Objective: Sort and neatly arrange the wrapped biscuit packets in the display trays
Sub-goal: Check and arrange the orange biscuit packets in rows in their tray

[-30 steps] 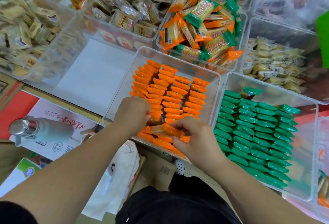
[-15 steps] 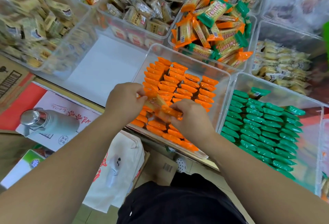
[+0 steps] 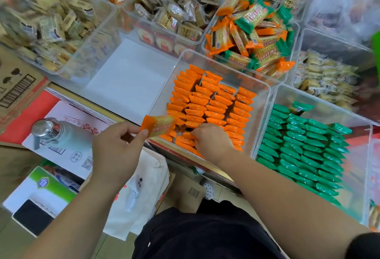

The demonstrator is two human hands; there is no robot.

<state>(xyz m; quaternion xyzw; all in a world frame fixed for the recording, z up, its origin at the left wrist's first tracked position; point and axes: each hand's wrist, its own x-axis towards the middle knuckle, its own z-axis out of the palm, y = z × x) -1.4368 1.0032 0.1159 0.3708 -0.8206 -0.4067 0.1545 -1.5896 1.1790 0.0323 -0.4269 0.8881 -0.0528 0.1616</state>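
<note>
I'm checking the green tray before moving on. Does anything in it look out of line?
Yes: one green packet at the far end of the tray lies loose and tilted, barcode side up, while the other green packets stand in neat rows.

Left of the grip, a steel-capped flask (image 3: 51,133) is resting on a white carton with red print (image 3: 67,157). Further out and up, a brown cardboard box (image 3: 18,86) is showing its barcode. Just below the grip a white cloth bag (image 3: 144,180) is sitting. Down-left, a green-and-white box (image 3: 47,184) is carrying a dark, phone-like slab (image 3: 33,217). Right of the bag, a white perforated shoe (image 3: 208,190) is peeking out.
</note>
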